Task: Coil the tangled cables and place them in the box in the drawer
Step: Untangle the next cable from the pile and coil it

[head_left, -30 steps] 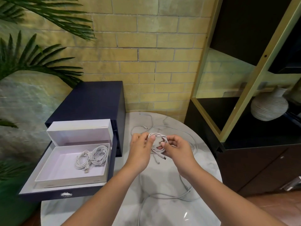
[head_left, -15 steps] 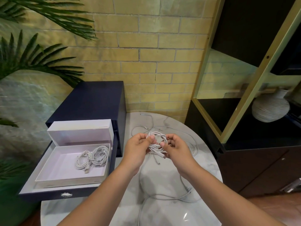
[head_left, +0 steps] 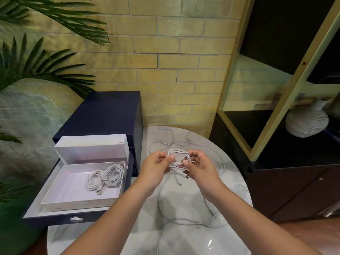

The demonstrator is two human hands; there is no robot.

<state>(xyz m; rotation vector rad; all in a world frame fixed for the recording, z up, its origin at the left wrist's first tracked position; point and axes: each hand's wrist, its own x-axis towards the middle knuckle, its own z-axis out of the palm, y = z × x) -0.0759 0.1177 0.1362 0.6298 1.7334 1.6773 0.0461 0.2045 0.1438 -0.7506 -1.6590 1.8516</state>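
Note:
A small white cable coil (head_left: 178,157) is held above the round marble table (head_left: 185,197), pinched on its left by my left hand (head_left: 156,168) and on its right by my right hand (head_left: 200,167). Its plug end hangs just below my right thumb. More loose white cable (head_left: 184,220) trails over the table in long loops. To the left, an open white box (head_left: 55,201) sits in the pulled-out navy drawer (head_left: 60,220), with its lid propped up behind. Two coiled white cables (head_left: 105,176) lie inside the box at its right side.
The navy drawer unit (head_left: 108,113) stands against the brick wall. A dark shelf unit with a gold frame (head_left: 276,115) rises on the right and holds a ribbed grey vase (head_left: 306,122). Palm leaves (head_left: 36,67) hang over the left.
My hands have turned the coil slightly and lifted it a little; the loops look tighter and rounder. The box and the loose cable on the table have not moved.

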